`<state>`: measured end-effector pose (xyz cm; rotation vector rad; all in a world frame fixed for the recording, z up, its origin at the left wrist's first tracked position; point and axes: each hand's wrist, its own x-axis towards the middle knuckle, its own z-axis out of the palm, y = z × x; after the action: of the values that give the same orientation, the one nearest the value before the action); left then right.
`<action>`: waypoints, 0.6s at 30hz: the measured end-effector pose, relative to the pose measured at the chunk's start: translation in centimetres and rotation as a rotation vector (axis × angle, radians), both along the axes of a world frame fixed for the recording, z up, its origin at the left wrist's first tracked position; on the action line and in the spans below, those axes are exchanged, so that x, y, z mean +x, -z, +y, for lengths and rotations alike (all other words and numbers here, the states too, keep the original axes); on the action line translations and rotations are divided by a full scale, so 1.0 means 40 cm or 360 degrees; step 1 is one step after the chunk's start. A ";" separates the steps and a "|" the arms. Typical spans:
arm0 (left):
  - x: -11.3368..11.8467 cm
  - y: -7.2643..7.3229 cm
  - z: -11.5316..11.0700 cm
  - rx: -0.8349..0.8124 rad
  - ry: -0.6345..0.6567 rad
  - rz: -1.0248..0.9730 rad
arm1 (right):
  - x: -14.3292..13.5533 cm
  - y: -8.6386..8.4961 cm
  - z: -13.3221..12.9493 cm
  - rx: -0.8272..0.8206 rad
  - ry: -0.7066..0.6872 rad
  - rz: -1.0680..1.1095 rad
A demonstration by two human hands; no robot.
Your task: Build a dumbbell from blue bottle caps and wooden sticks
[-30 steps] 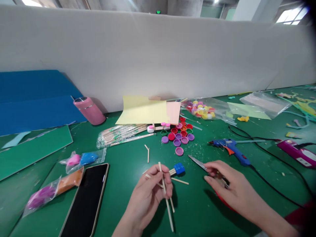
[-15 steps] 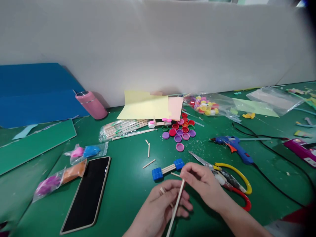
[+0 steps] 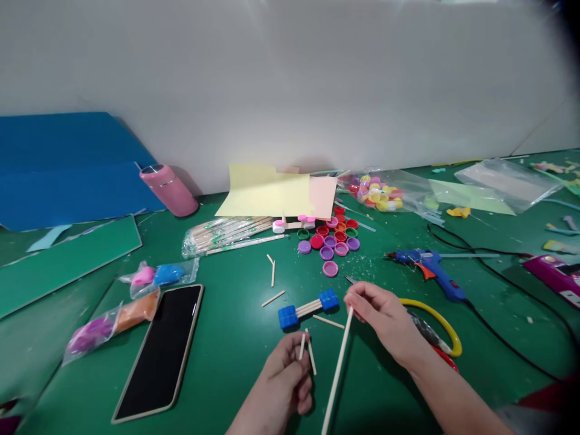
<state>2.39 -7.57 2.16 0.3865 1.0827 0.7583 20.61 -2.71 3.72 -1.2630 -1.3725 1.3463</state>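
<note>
Low in the middle, my left hand [image 3: 281, 379] is closed, thumb and fingers pinching a short wooden stick [image 3: 302, 348]. A second short stick [image 3: 311, 353] shows right beside those fingers; whether it is held too I cannot tell. My right hand [image 3: 383, 317] pinches the top end of a long wooden stick [image 3: 338, 374], which slants down toward me. Between and beyond the hands lies a dumbbell-shaped piece [image 3: 309, 308] with blue blocks at both ends joined by pale sticks. Loose short sticks [image 3: 328, 321] lie around it. Scissors [image 3: 432, 320] are partly hidden behind my right hand.
A phone [image 3: 158, 356] and bagged clay [image 3: 111, 323] are at left, a pink bottle [image 3: 170, 190] behind. Coloured bottle caps [image 3: 330, 269] and bagged sticks [image 3: 229, 235] lie mid-table. A blue glue gun [image 3: 426, 269] with its cable lies right.
My hands have moved apart. The right has carried the long stick up and to the right, away from the left hand. My left fingers have closed in around the short stick.
</note>
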 end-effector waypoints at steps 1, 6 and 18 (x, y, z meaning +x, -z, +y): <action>0.002 0.006 -0.001 0.0013 0.0016 0.0021 | -0.001 0.001 -0.001 -0.0005 -0.0004 0.0000; 0.004 0.008 -0.007 0.0024 -0.0059 0.0112 | 0.001 0.007 -0.003 -0.0025 0.0010 -0.0016; -0.026 -0.039 -0.042 0.0139 0.0119 0.0365 | 0.003 0.001 -0.003 -0.0037 -0.0013 -0.0100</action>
<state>1.35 -9.23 3.73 0.5967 1.2448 0.7080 20.74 -2.82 3.67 -1.3265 -1.4097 1.3420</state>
